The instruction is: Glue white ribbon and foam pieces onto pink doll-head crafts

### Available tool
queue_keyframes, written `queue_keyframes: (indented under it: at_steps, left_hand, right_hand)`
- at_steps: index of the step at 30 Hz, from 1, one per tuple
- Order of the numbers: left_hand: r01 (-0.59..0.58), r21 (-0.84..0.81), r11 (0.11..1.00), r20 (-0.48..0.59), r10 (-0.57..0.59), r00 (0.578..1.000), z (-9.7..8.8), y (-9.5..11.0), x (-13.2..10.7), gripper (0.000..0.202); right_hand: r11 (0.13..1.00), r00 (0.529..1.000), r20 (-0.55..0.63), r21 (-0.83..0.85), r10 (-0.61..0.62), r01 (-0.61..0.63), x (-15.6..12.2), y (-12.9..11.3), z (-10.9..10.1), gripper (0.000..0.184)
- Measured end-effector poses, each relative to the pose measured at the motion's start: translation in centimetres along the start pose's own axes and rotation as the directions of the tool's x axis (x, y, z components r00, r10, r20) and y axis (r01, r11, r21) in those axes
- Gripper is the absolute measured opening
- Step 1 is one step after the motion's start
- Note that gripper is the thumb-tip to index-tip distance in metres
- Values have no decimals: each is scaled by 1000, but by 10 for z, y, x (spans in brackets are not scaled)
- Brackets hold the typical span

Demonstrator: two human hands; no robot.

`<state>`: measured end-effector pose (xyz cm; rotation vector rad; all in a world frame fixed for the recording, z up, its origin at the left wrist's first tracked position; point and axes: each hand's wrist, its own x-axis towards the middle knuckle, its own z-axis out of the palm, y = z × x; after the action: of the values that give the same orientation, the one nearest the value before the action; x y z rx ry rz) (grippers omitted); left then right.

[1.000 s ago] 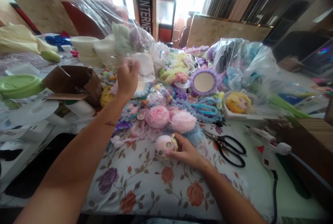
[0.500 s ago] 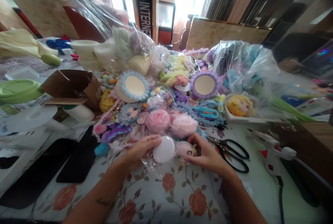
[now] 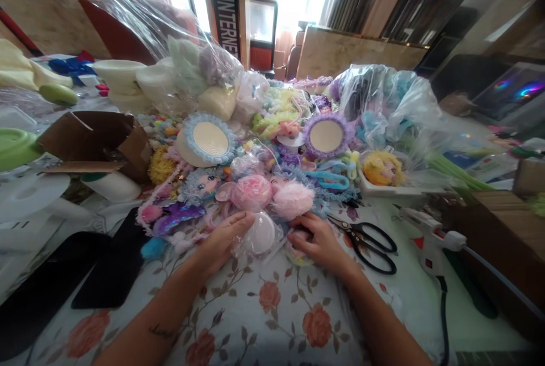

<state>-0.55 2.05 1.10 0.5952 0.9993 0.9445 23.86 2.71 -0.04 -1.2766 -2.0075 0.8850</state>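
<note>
My left hand [image 3: 227, 238] is closed with thumb and fingers on the edge of a clear plastic bag. A white round disc [image 3: 260, 233] shows inside that bag, just right of my fingertips. My right hand [image 3: 315, 241] curls over a small doll head [image 3: 299, 256], and its fingers cover most of the face. A strip of clear plastic stretches between the two hands. Directly beyond them lie a pink yarn ball [image 3: 252, 192] and a fluffy pink ball [image 3: 293, 200]. Left of these rests a blue-haired doll head [image 3: 204, 183].
Black scissors [image 3: 372, 247] and a white glue gun [image 3: 430, 235] lie at right. Two lace-trimmed hats [image 3: 208, 139] stand amid the craft pile. At left are a cardboard box [image 3: 93, 144] and a black phone-like slab [image 3: 113, 264]. Flowered cloth [image 3: 255, 326] covers the front.
My right hand has closed over the doll head and now hides the face that showed before. The bagged disc is still in my left hand. The view has shifted slightly right.
</note>
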Motion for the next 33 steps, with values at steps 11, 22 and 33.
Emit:
queue_keyframes:
  at_steps: [11, 22, 33]
  left_hand:
    - [-112, -10, 994, -53, 111, 992, -1, 5, 12, 42]
    - [-115, 211, 971, 25, 113, 993, -14, 4, -5, 39]
    - [-160, 476, 865, 153, 98, 983, -11, -3, -2, 47]
  right_hand:
    - [999, 997, -72, 39, -32, 35, 30, 10, 0, 15]
    - [984, 996, -15, -159, -84, 80, 9, 4, -8, 33]
    - [955, 781, -577, -287, -240, 82, 22, 0, -24, 21]
